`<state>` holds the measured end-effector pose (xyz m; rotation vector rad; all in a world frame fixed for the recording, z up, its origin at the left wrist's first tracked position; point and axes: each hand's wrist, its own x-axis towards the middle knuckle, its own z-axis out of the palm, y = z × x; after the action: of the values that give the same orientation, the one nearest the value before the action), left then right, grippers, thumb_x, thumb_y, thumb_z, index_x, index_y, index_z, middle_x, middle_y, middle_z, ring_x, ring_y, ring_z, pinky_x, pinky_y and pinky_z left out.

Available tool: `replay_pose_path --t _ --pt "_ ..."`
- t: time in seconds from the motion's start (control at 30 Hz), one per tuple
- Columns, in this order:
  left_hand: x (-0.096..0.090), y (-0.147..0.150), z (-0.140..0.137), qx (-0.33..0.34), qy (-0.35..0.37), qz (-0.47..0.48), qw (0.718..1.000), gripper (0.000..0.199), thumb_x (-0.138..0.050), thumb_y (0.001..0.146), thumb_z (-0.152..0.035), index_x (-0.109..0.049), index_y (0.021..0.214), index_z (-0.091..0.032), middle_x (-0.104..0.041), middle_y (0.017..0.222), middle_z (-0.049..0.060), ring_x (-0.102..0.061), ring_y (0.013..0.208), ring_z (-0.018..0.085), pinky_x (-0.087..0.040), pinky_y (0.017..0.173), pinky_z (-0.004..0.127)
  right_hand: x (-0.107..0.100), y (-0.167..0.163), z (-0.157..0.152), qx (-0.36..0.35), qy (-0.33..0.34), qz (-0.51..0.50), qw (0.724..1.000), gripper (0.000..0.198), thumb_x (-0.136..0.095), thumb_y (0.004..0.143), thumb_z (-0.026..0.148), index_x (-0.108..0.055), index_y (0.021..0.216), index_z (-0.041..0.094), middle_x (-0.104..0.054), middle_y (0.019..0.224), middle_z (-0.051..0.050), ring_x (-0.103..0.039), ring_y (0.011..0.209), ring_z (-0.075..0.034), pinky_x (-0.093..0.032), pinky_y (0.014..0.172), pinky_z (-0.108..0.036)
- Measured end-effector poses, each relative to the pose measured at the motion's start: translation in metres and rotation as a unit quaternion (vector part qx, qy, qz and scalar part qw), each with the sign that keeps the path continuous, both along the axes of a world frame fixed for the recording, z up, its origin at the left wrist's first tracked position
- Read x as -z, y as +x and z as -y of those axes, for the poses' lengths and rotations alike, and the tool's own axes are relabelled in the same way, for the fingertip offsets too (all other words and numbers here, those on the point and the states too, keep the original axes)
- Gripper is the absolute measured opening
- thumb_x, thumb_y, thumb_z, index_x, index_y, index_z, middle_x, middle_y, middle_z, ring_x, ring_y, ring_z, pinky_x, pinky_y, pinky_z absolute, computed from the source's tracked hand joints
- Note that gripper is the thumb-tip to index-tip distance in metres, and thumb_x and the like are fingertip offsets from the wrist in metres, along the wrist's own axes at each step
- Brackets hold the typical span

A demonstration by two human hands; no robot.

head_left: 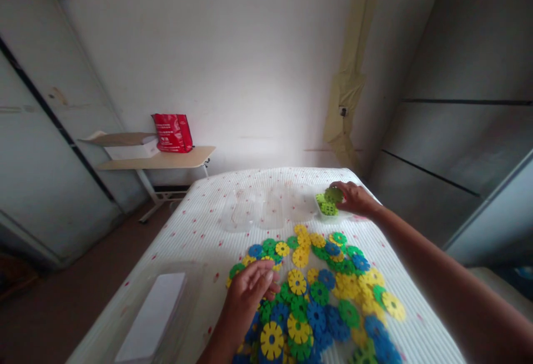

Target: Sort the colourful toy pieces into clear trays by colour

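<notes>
My right hand grips a light green notched disc over a small clear plastic box. Other light green discs lie inside that box. My left hand hovers at the left side of a pile of flower-shaped plastic discs, its fingers loosely curled and a little apart, with nothing visible in them. The pile mixes yellow discs, blue discs and green discs. Near the bottom edge, a light green piece sits among them.
Clear plastic containers stand left of the box on the patterned tablecloth. A clear tray with a white rectangular sheet lies at the left. Beyond, a side table bears a red bag and a white box.
</notes>
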<state>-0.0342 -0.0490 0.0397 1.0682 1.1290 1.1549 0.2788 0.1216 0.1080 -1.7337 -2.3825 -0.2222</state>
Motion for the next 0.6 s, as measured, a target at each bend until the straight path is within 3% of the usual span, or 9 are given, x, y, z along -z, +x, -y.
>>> replay_pose_path --t 0.17,0.4,0.6 --pt "0.009 -0.005 -0.004 0.005 -0.006 -0.010 1.000 0.046 -0.066 0.068 -0.052 -0.063 0.094 -0.014 -0.069 0.080 0.008 -0.066 0.068 0.021 -0.051 0.059 0.029 0.005 -0.003 -0.033 0.004 -0.030 0.032 0.999 0.058 -0.059 0.067 0.027 -0.049 0.124 0.020 -0.061 0.102 -0.012 -0.058 0.086 -0.023 -0.040 0.073 -0.031" --pt "0.011 -0.008 -0.005 0.001 0.006 -0.009 1.000 0.045 -0.065 0.070 -0.051 -0.064 0.094 -0.013 -0.068 0.079 0.008 -0.066 0.067 0.019 -0.051 0.058 0.027 0.012 -0.010 -0.055 -0.003 -0.060 0.060 0.996 0.059 -0.061 0.066 0.027 -0.051 0.124 0.022 -0.062 0.102 -0.012 -0.060 0.084 -0.023 -0.042 0.069 -0.031" --pt "0.008 -0.008 -0.004 -0.005 0.005 -0.004 1.000 0.043 -0.065 0.070 -0.050 -0.064 0.093 -0.013 -0.069 0.079 0.008 -0.065 0.067 0.020 -0.051 0.058 0.028 0.011 -0.012 -0.056 -0.028 -0.048 0.071 0.996 0.061 -0.060 0.065 0.021 -0.050 0.125 0.021 -0.063 0.112 -0.012 -0.056 0.102 -0.026 -0.043 0.078 -0.034"
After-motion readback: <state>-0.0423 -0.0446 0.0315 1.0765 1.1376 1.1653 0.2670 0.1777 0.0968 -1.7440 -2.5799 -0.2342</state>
